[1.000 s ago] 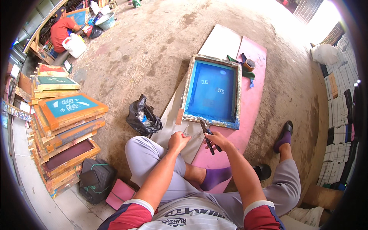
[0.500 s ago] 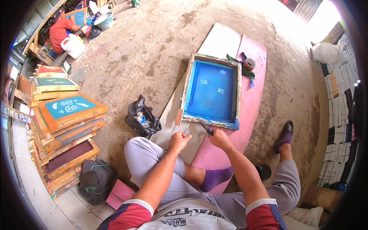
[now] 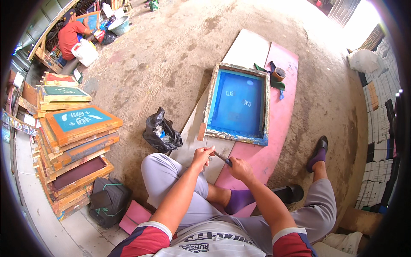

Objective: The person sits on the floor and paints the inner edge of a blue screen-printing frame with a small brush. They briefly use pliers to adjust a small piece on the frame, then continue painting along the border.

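Note:
My right hand (image 3: pixel 242 169) is closed round the handle of a dark hand tool (image 3: pixel 223 158), possibly pliers; its narrow end points up and left. That end reaches my left hand (image 3: pixel 203 158), whose fingers are closed close to it. A slim red-handled tool, like a screwdriver, is mostly hidden in my left hand. Beyond both hands lies a screen printing frame (image 3: pixel 236 107) with blue mesh, pale lettering and a worn, paint-stained wooden border. It rests across a white board and a pink board (image 3: pixel 284 77). Neither hand touches the frame.
A black plastic bag (image 3: pixel 161 130) with scraps sits left of the boards. Stacked printing frames (image 3: pixel 81 118) stand further left. A tape roll (image 3: pixel 279 74) lies beside the blue frame. Another person (image 3: pixel 70 39) crouches far left. White stacks (image 3: pixel 381 128) line the right.
My two hands have come closer together and nearer to me, away from the frame's near edge. The dark tool's end now meets my left hand, and the slim tool's shaft no longer points forward.

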